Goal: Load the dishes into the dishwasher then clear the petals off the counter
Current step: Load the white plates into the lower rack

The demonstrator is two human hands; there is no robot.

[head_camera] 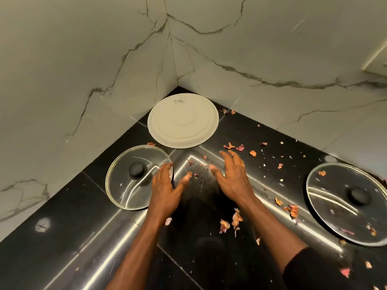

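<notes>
Dish-loading step judged: left hand (165, 191) and right hand (232, 176), both spread and empty, next must lift corner plate (183, 120).

Counter (62, 237) is gleaming glossy black stone; left lid (123, 191) and right lid (335, 193) are showing metal-rimmed clear glass, matt knobs (137, 170); plate (182, 120) is looking smooth, satin white

counter (62, 237): black and glossy, running into a far corner between marble walls.
plate (183, 120): white, upside down, in the far corner.
left lid (134, 178): glass with a black knob, near the left wall, just in front of the plate.
right lid (349, 203): glass with a black knob, on the right side.
petals (236, 219): pink and orange, scattered over the counter's middle and right.
</notes>
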